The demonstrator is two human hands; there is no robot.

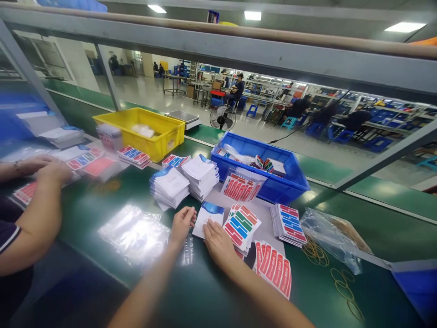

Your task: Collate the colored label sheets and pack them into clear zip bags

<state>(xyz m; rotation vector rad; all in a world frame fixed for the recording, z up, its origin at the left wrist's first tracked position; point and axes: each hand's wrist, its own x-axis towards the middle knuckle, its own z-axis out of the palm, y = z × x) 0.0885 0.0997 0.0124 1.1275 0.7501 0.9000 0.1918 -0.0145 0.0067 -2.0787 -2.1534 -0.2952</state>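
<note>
One booklet [209, 218], two hands touching.

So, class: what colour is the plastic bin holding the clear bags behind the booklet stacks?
Blue plastic bin, seen clearly in the head view.

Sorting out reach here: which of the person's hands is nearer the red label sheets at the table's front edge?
Right. The right hand lies just left of the red label sheets; the left hand is farther left, beyond the white booklet.

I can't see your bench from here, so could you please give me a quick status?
Left hand and right hand both on a white-and-blue booklet, flat on the green table. Label stack touching right hand. Co-worker's hands at left, apart.
</note>
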